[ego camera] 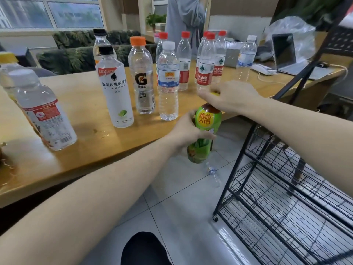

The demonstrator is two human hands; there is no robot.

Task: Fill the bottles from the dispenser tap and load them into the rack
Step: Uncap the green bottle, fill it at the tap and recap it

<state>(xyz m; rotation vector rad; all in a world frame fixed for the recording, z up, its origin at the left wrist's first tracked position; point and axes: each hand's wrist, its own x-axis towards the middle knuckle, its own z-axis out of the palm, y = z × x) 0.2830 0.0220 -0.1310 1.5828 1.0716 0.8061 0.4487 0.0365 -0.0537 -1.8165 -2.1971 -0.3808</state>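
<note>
A green-labelled bottle (205, 129) with dark liquid hangs in the air just off the wooden table's (80, 104) front edge. My left hand (188, 133) grips its middle. My right hand (227, 96) is curled over its top, where a bit of yellow cap shows between the fingers. Several clear bottles stand on the table, among them a white-labelled one (114, 88), an orange-capped one (141, 77) and a blue-labelled one (168, 83). The black wire rack (282, 188) stands on the floor at the right, its shelves bare. No dispenser tap is in view.
A small clear bottle (213, 174) lies on the tiled floor below the held bottle. A laptop (286, 54) and a plastic bag sit at the table's far right. A person in grey (184, 18) stands behind the table. My dark knee (143, 249) shows at the bottom.
</note>
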